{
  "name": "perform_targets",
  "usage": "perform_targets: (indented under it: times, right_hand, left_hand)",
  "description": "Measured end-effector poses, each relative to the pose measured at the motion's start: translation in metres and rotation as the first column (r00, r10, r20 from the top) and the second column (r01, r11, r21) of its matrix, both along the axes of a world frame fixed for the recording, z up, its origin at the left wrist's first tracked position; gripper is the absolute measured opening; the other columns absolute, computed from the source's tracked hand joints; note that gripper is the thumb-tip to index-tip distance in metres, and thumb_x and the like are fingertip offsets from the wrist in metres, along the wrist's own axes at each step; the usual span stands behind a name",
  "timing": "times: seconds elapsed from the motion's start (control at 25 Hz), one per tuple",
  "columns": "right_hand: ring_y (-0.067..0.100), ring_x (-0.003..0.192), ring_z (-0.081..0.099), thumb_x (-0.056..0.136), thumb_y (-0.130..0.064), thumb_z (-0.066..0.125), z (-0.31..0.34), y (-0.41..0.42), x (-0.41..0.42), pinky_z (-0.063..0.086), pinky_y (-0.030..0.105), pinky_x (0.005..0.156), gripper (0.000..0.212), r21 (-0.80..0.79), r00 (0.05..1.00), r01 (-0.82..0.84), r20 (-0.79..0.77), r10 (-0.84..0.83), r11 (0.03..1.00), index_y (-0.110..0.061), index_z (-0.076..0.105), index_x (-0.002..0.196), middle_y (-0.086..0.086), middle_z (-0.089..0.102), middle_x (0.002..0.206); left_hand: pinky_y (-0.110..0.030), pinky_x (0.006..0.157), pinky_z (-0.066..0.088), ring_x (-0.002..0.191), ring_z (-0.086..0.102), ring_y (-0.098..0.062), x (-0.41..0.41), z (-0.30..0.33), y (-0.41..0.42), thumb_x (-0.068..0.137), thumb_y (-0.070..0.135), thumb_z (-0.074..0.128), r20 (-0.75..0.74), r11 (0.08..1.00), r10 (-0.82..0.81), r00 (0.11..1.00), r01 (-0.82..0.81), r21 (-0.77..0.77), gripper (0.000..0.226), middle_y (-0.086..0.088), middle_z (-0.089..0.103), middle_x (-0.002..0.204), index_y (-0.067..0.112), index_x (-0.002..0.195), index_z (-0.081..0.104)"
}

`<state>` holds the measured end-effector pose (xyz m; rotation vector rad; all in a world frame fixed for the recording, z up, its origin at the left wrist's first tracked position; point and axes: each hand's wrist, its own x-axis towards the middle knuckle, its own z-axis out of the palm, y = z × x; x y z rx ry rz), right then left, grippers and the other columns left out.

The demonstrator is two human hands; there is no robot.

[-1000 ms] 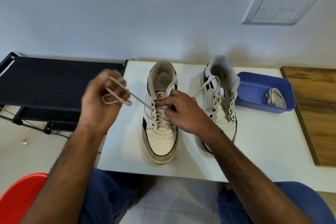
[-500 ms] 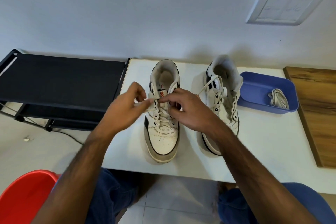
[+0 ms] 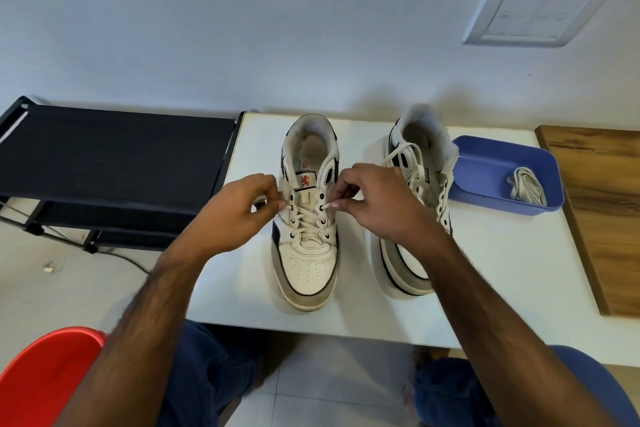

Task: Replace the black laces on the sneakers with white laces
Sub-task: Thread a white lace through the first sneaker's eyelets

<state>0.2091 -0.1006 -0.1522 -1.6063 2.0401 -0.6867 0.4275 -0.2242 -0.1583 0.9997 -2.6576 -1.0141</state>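
Lacing in progress on the left-hand sneaker (image 3: 308,236), which stands toe toward the person near the table's (image 3: 502,270) left edge. White lace (image 3: 307,220) already crosses through the lower eyelet rows; the topmost pair of eyelets looks unthreaded. Left hand (image 3: 239,215) pinches one lace end just outside the left-side eyelet; right hand (image 3: 377,201) pinches the other end beside the matching right-side eyelet. Both hands closed on the lace, set apart across the tongue.

Second sneaker (image 3: 415,204) stands just to the right, white lace through it, loops loose at the collar; whether it is finished, cannot tell. Blue tray (image 3: 485,156) beyond it holds a bundle of pale laces (image 3: 526,187). No black laces in view.

Judgement: step is snugging this row evenly. Next move likely calls for crossing the ends and feeding each tip through the remaining top eyelets, keeping lengths balanced so enough remains to tie. Tips are small; precise aim needed.
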Motion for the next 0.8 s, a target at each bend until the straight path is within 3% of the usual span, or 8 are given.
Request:
perform_targets:
  times: [0.08,0.2,0.36,0.48,0.56,0.68,0.8]
  right_hand:
    - [0.01,0.09,0.066,0.088,-0.028,0.076,-0.003,0.001,0.0,0.045,0.049,0.098,0.018,0.019,0.998,0.013,0.059,-0.014,1.0,-0.035,0.062,0.079,-0.019,0.067,0.084]
    - [0.012,0.089,0.068,0.095,-0.02,0.069,-0.006,0.002,0.0,0.049,0.047,0.095,0.004,0.035,0.993,-0.009,0.114,0.005,0.999,-0.021,0.066,0.092,-0.012,0.072,0.09]
    - [0.005,0.089,0.07,0.097,-0.014,0.066,-0.002,0.004,-0.001,0.054,0.038,0.089,0.002,-0.008,0.983,0.018,0.182,-0.016,1.0,-0.017,0.066,0.097,-0.008,0.075,0.091]
    - [0.002,0.085,0.07,0.095,-0.018,0.068,-0.004,0.004,0.003,0.052,0.043,0.093,0.006,-0.047,0.984,0.053,0.173,-0.044,0.997,-0.024,0.066,0.093,-0.015,0.074,0.083]
    - [0.003,0.084,0.068,0.093,-0.026,0.07,-0.004,0.004,0.001,0.046,0.05,0.099,0.008,-0.05,0.993,0.074,0.101,-0.069,0.996,-0.031,0.065,0.089,-0.021,0.07,0.078]
    - [0.007,0.089,0.065,0.093,-0.034,0.07,0.001,0.004,-0.004,0.037,0.047,0.105,0.006,-0.003,0.996,0.085,0.0,-0.085,0.996,-0.03,0.066,0.09,-0.023,0.064,0.076]
    - [0.009,0.091,0.065,0.094,-0.033,0.07,0.003,0.004,-0.002,0.036,0.049,0.106,0.005,0.039,0.997,0.072,-0.001,-0.072,0.997,-0.029,0.067,0.091,-0.02,0.064,0.079]
  left_hand:
    - [-0.02,0.083,0.052,0.098,0.066,-0.001,0.001,-0.001,0.0,0.099,0.025,0.061,0.002,1.0,0.013,1.0,-0.013,0.011,0.016,0.015,0.068,0.098,0.016,0.086,0.056]
    - [-0.006,0.076,0.043,0.093,0.063,0.011,0.0,-0.001,0.001,0.1,0.021,0.06,0.023,0.999,0.032,0.999,-0.032,0.027,0.017,0.026,0.063,0.092,0.015,0.085,0.054]
    - [-0.016,0.065,0.053,0.078,0.068,-0.002,-0.002,0.001,0.003,0.097,0.034,0.062,-0.028,0.997,0.07,0.997,-0.068,0.042,0.022,0.021,0.066,0.096,0.016,0.087,0.055]
    - [-0.009,0.058,0.043,0.072,0.063,0.004,-0.005,0.006,0.007,0.094,0.043,0.062,-0.051,0.993,0.113,0.992,-0.111,0.048,0.027,0.017,0.069,0.087,0.017,0.088,0.059]
    - [-0.01,0.062,0.04,0.071,0.061,0.001,-0.004,0.009,0.005,0.091,0.052,0.057,-0.021,0.992,0.127,0.992,-0.126,0.017,0.032,0.016,0.069,0.084,0.021,0.088,0.06]
    - [-0.022,0.069,0.044,0.077,0.062,-0.004,0.0,0.01,0.003,0.087,0.057,0.05,0.01,0.988,0.145,0.989,-0.145,0.043,0.037,0.015,0.068,0.084,0.021,0.087,0.059]
    - [-0.034,0.077,0.053,0.088,0.066,-0.012,0.0,0.011,0.003,0.085,0.059,0.054,-0.039,0.983,0.159,0.987,-0.154,0.102,0.038,0.008,0.069,0.088,0.021,0.082,0.06]
